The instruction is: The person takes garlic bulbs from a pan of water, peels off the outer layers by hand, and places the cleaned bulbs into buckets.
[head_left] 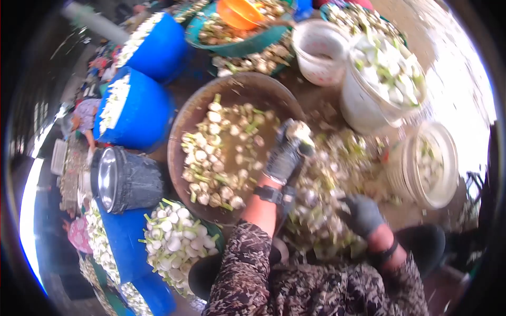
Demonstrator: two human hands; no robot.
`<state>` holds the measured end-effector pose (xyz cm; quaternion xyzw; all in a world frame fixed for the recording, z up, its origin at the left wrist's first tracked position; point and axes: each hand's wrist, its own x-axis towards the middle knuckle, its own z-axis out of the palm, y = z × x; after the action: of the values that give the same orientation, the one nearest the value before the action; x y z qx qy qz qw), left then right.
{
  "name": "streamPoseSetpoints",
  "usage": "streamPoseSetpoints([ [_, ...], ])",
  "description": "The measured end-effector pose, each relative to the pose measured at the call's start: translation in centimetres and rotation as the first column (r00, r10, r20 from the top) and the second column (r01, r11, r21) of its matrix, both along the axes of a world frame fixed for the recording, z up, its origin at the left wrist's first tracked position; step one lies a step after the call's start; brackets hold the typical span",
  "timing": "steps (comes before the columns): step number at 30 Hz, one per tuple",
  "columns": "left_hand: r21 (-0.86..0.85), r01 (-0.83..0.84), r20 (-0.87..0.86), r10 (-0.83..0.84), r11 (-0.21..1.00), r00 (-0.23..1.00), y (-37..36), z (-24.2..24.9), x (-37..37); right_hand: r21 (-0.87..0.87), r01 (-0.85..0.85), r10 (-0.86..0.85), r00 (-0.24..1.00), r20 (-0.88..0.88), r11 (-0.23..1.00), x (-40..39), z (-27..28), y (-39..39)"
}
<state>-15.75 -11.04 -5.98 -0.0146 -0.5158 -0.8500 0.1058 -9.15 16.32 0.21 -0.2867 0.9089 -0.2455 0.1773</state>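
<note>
My left hand (284,155), in a dark glove, is raised over the right rim of a wide brown basin (182,118). Its fingers are closed round a pale garlic bulb (299,131). Inside the basin, several garlic bulbs (217,166) with short green stems lie in murky water. My right hand (362,216), gloved too, hangs lower right above a heap of peeled skins (321,203). Its fingers are curled and a little blurred; what they hold, if anything, I cannot make out.
Beyond the basin stand a small white bucket (320,58), a full white bucket (363,102) and a green tub (240,48) with an orange bowl (241,13). A lidded-looking pale bucket (408,171) is at right. Blue tubs (153,113) and a black bucket (134,181) line the left.
</note>
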Motion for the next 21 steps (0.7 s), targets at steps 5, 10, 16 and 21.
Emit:
streamPoseSetpoints([
  [5, -0.149, 0.115, 0.055, -0.108, 0.982, 0.993, 6.7, 5.3, 4.6, -0.517, 0.302, -0.352, 0.936, 0.001, 0.801, -0.3, 3.9, 1.1],
  [10, -0.533, 0.083, 0.136, -0.012, 0.842, 0.991, 11.7, 8.0, 8.7, -0.673, 0.398, -0.463, 0.881, 0.093, 0.623, 0.2, 4.9, 3.2],
  [16, -0.661, 0.074, 0.059, -0.047, 0.747, 0.997, 15.1, 8.3, 11.2, -0.587, 0.305, -0.475, 0.866, -0.157, 0.750, 1.5, 5.3, 5.0],
  [21, -0.781, 0.055, -0.006, -0.096, 0.622, 0.995, 17.4, 8.3, 12.7, -0.391, 0.340, -0.468, 0.831, -0.300, 0.855, 2.6, 5.2, 6.5],
])
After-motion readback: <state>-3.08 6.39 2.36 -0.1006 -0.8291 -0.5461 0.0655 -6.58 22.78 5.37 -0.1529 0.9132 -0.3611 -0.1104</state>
